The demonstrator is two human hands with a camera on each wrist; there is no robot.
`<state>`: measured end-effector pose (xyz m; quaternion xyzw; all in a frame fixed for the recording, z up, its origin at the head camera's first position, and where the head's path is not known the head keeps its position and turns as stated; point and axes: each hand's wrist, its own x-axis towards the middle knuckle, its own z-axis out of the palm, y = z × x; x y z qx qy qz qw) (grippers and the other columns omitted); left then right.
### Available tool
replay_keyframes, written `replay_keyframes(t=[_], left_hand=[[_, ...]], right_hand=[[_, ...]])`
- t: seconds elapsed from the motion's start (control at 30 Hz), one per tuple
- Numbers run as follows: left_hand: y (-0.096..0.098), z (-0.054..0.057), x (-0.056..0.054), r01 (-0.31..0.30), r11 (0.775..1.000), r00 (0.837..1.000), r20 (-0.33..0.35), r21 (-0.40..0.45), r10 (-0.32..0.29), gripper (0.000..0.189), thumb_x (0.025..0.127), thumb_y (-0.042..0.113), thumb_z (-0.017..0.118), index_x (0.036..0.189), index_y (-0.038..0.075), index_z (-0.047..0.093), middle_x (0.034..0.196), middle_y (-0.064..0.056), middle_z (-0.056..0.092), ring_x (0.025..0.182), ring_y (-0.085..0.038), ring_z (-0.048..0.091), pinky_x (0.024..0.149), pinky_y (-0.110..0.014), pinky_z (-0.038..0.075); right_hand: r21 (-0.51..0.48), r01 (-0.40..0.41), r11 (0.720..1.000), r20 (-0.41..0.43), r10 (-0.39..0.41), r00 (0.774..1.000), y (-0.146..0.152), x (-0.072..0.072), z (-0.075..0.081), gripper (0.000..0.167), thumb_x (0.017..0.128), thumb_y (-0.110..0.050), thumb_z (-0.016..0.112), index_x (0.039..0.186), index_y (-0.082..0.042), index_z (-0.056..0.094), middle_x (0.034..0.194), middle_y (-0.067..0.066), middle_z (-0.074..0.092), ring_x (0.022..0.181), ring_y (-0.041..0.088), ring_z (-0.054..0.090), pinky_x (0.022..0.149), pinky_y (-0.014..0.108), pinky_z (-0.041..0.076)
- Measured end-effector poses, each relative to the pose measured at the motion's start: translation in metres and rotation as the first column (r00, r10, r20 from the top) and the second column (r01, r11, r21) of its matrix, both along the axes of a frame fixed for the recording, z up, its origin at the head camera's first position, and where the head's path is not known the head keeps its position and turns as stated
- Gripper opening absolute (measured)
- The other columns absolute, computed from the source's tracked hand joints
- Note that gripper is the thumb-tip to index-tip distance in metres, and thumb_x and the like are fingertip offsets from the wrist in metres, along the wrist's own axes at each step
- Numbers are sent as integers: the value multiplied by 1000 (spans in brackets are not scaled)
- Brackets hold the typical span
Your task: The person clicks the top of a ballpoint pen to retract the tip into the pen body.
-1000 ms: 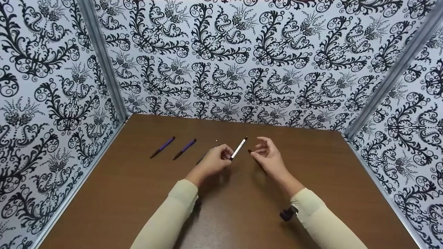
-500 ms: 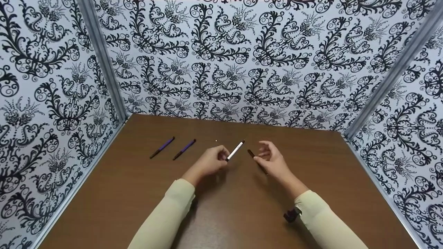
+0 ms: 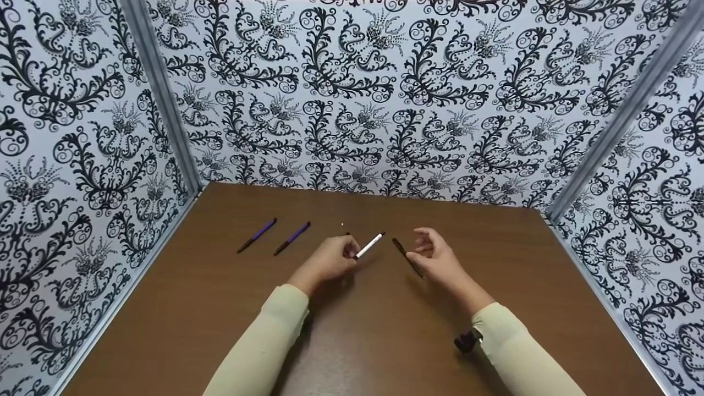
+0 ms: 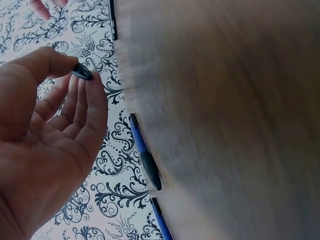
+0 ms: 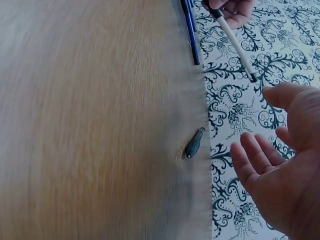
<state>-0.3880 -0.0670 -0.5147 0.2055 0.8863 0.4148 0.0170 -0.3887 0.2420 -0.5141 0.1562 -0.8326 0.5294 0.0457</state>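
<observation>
My left hand (image 3: pixel 330 258) pinches a white pen (image 3: pixel 369 246) by its black end between thumb and fingertips. The pen's other black end points up and right, as the right wrist view also shows. My right hand (image 3: pixel 437 258) is open, its fingers loosely bent and nothing in its grasp. A dark pen (image 5: pixel 195 143) lies on the table beside it, apart from the fingers in the right wrist view; in the head view the thumb overlaps it. Near the left hand lies a blue pen (image 4: pixel 145 152) with a black grip, mostly hidden by that hand in the head view.
Two purple-blue pens with black grips, a far-left pen (image 3: pixel 257 235) and a second pen (image 3: pixel 292 238), lie slanted side by side on the brown table (image 3: pixel 352 341). A tiny white speck (image 3: pixel 342 224) sits beyond the left hand. Patterned walls (image 3: pixel 352 99) enclose the back and sides.
My left hand has shifted left with the white pen, which now slants lower. My right hand has drawn back to the right and toward me, uncovering more of the dark pen.
</observation>
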Motion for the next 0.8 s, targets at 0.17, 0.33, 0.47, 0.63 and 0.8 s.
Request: replay_keyframes(t=[0.17, 0.33, 0.47, 0.63, 0.8], left_hand=[[-2, -2, -2, -1, 999, 999, -44, -47, -1, 17, 96, 0, 76, 112, 6, 74, 96, -1, 68, 88, -18, 62, 84, -40, 55], [-3, -2, -5, -4, 998, 997, -71, -55, 1, 17, 93, 0, 75, 110, 5, 76, 92, -1, 69, 84, -16, 62, 81, -38, 55], [-3, -3, -6, -30, 998, 998, -57, -58, 27, 16, 94, 0, 75, 110, 4, 76, 92, -1, 68, 84, -17, 62, 81, -39, 56], [-3, -6, -8, -53, 996, 998, -47, -78, 50, 18, 93, -1, 76, 111, 3, 76, 93, -2, 69, 85, -18, 63, 82, -40, 57], [-1, -8, -10, -73, 993, 997, -41, -98, 69, 18, 94, 1, 77, 111, 3, 76, 94, -3, 70, 85, -19, 63, 82, -40, 57]], right_hand=[[46, -16, 999, 13, 16, 1000, 6, -1, -1, 58, 101, -8, 80, 153, -2, 53, 137, 32, 58, 120, 40, 65, 108, 53, 52], [71, -21, 997, 31, 19, 999, 11, -1, -2, 59, 102, -11, 80, 154, -3, 53, 139, 32, 58, 123, 39, 64, 109, 53, 50], [78, -25, 997, 48, 21, 999, 12, -1, -1, 60, 104, -15, 79, 155, -4, 52, 141, 31, 57, 124, 38, 62, 110, 53, 50], [82, -24, 996, 54, 20, 998, 14, -2, -1, 60, 103, -14, 79, 156, -5, 52, 142, 31, 57, 124, 38, 62, 110, 54, 50], [79, -25, 997, 47, 21, 999, 15, -3, -3, 60, 103, -12, 79, 155, -4, 52, 141, 33, 57, 124, 39, 63, 110, 55, 51]])
